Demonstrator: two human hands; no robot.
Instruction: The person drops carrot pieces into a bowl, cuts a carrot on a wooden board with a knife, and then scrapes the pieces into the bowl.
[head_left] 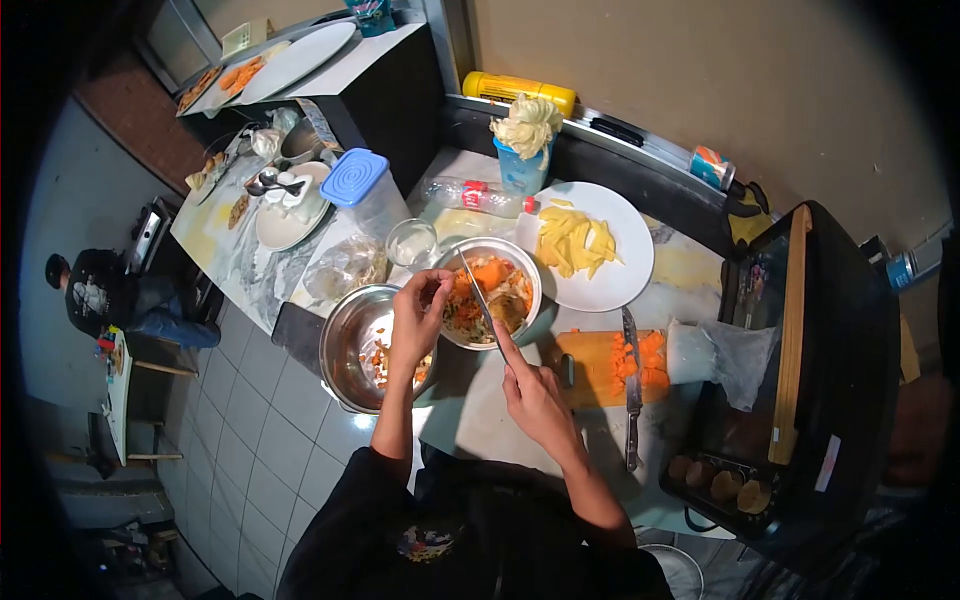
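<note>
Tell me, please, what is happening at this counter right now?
A person leans over a white bowl of mixed chopped food. The right hand holds a thin utensil, probably a knife, pointing into the bowl. The left hand is at the bowl's rim, above a steel bowl. Nearby are a plate of yellow strips and a cutting board with chopped carrot and a knife. Another person sits far left.

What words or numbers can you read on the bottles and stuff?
No text here can be read.
Red label on the plastic bottle: too blurred.
Yellow bottle: no print readable.
Can: too small.
White sticker on the black oven: too small.
Shirt print: blurred.
</note>
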